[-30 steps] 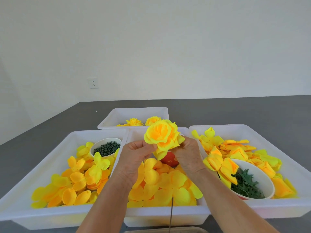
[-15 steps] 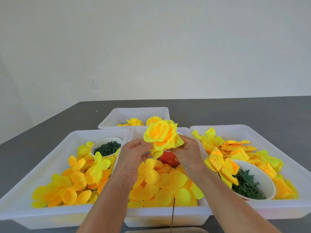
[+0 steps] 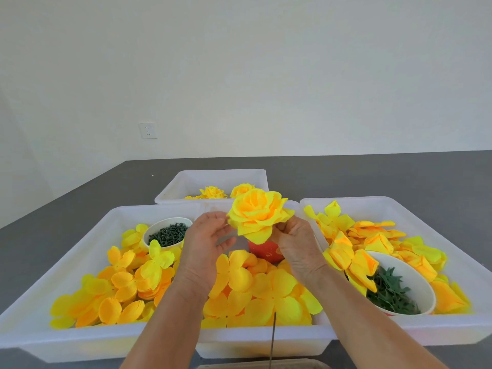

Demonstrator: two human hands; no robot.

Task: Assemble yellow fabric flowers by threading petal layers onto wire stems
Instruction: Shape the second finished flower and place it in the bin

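Yellow fabric rose bloom (image 3: 257, 214) sat raised above the middle white plastic tray (image 3: 266, 344), its outer petals pinched from both sides by the left hand (image 3: 206, 243) and right hand (image 3: 299, 242); a thin dark wire stem (image 3: 272, 339) crossed that tray's near edge.

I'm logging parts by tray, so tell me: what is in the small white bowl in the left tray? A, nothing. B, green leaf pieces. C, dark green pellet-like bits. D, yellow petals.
C: the small white bowl in the left white plastic tray holds dark green pellet-like bits.
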